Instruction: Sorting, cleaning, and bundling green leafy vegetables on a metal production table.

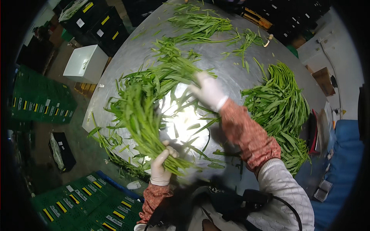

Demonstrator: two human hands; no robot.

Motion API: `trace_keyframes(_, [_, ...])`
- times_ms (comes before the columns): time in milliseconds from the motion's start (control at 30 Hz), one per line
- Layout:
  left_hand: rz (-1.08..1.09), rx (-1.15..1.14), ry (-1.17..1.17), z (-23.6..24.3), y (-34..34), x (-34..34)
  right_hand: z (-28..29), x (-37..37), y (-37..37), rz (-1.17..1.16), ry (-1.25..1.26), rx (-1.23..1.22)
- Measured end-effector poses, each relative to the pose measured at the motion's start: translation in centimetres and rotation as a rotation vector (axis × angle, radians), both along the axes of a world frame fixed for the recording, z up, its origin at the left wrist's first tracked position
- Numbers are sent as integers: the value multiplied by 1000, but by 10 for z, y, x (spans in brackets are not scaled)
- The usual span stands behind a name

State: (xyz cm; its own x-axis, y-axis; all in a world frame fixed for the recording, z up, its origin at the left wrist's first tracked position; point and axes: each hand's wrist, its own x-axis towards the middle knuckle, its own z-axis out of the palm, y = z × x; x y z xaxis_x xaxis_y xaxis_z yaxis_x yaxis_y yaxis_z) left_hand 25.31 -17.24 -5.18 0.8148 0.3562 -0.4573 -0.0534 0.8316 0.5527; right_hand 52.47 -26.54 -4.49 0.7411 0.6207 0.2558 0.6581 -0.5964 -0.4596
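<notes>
My left hand point(160, 169), in a white glove, is closed around the lower stems of a thick bunch of leafy greens point(140, 123) that looks like water spinach. The bunch slants up and leftward over the metal table point(231, 75), its leaves slightly blurred. Farther off, my gloved right hand point(210, 92) grips the stem ends of more water spinach point(175, 63). Motion smears these stems and the fingers a little. Loose leaves and stems point(200, 156) lie between my hands, on a patch of bright glare.
A large pile of greens point(277, 96) covers the table's right side, with another point(204, 27) at its far end. Left of the table are a white bin point(85, 63) and dark crates point(90, 23). Green crates point(88, 200) stand at lower left, near the table edge.
</notes>
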Motion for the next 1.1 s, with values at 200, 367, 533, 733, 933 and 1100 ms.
trace_keyframes(200, [161,11,-76,4,16,-6,-73,44,-8,-175,-129,-367])
trace_keyframes(367, [200,42,-91,10,28,-16,-11,26,-37,128,1386,625])
trace_keyframes(533, [147,98,-103,14,28,-13,-40,6,-46,-227,1433,401])
trace_keyframes(733, [108,79,-101,13,22,-13,-35,10,-73,-263,1569,428])
trace_keyframes(933, [132,70,-105,14,19,-16,0,-19,-70,-113,977,516])
trace_keyframes(1100, [135,83,-90,20,14,-12,-20,-22,-81,-135,376,-15])
